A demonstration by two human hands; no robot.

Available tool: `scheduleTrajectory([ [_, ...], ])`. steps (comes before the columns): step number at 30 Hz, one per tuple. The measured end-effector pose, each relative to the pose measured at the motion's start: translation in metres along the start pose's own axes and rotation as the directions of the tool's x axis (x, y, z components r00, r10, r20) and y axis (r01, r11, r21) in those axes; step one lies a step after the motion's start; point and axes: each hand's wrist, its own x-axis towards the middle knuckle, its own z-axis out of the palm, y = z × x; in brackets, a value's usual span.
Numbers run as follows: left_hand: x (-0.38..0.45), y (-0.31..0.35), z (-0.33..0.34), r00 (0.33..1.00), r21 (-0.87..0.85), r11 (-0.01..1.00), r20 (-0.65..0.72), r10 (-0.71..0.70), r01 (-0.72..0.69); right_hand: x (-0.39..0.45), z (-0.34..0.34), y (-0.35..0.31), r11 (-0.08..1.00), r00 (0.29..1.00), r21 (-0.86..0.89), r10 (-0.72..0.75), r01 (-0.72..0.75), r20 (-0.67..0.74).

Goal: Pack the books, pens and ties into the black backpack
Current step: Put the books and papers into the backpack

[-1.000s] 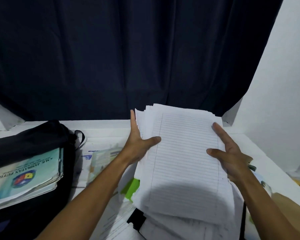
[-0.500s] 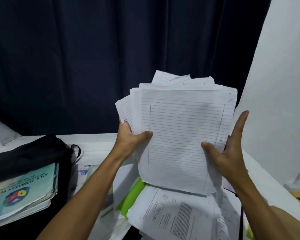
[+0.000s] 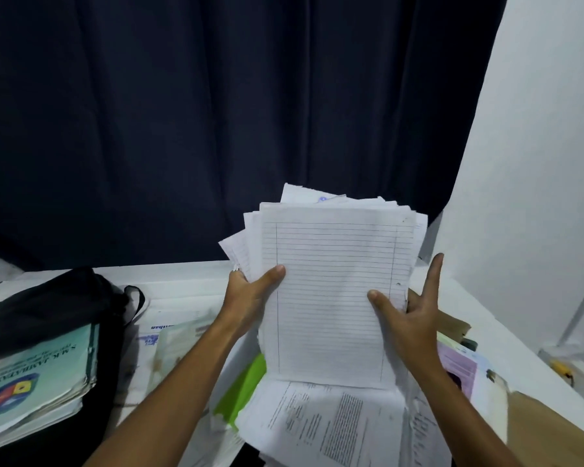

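I hold a thick stack of lined white paper sheets (image 3: 334, 291) upright above the table. My left hand (image 3: 246, 298) grips its left edge, thumb on the front sheet. My right hand (image 3: 412, 315) holds the right edge with its thumb on the front, index finger pointing up beside the stack. The black backpack (image 3: 48, 298) lies open at the left with pale green books (image 3: 31, 385) stacked in its mouth. No pens or ties are visible.
Printed sheets (image 3: 324, 423) and a green folder (image 3: 240, 389) lie under the raised stack. More papers (image 3: 179, 335) cover the white table (image 3: 182, 274). A brown envelope (image 3: 553, 429) and pinkish booklet (image 3: 459, 365) sit at the right. Dark curtain behind, white wall right.
The stack was lifted off the pile and stood upright, uncovering printed sheets beneath. Since half a second ago both hands and the stack have come slightly lower in view.
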Motion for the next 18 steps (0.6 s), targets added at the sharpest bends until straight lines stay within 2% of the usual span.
scheduleTrajectory([
  [2, -0.006, -0.005, 0.001, 0.998, -0.008, 0.999, -0.050, 0.033, -0.034, -0.002, -0.001, 0.003, 0.999, 1.000, -0.036, 0.006, -0.006, 0.002],
  [5, -0.011, -0.011, 0.001, 0.974, 0.065, 0.984, -0.148, 0.173, -0.165, -0.007, -0.001, 0.003, 0.993, 0.999, -0.108, -0.042, 0.043, 0.010],
  [7, -0.011, -0.012, 0.005, 0.953, 0.114, 0.967, -0.179, 0.244, -0.226, -0.008, 0.003, 0.003, 0.996, 1.000, -0.085, -0.027, 0.028, 0.014],
  [10, -0.004, -0.004, 0.010, 0.947, 0.134, 0.966, -0.206, 0.245, -0.221, -0.003, 0.004, -0.003, 0.999, 1.000, -0.034, 0.013, -0.014, -0.028],
  [12, 0.002, 0.010, 0.009, 0.964, 0.101, 0.974, -0.149, 0.219, -0.205, 0.004, 0.002, -0.017, 0.999, 0.997, -0.017, 0.040, -0.041, -0.068],
  [14, 0.004, 0.026, 0.005, 0.984, 0.050, 0.983, 0.023, 0.174, -0.175, 0.016, -0.003, -0.016, 0.990, 0.984, 0.018, 0.138, -0.137, -0.109],
  [16, 0.005, 0.036, 0.000, 0.974, 0.123, 0.981, 0.190, 0.126, -0.151, 0.026, -0.011, -0.014, 0.966, 0.963, 0.089, 0.250, -0.241, -0.100],
  [18, 0.005, 0.031, -0.002, 0.974, 0.203, 0.974, 0.222, 0.051, -0.098, 0.029, -0.017, -0.011, 0.950, 0.949, 0.067, 0.310, -0.306, -0.058],
])
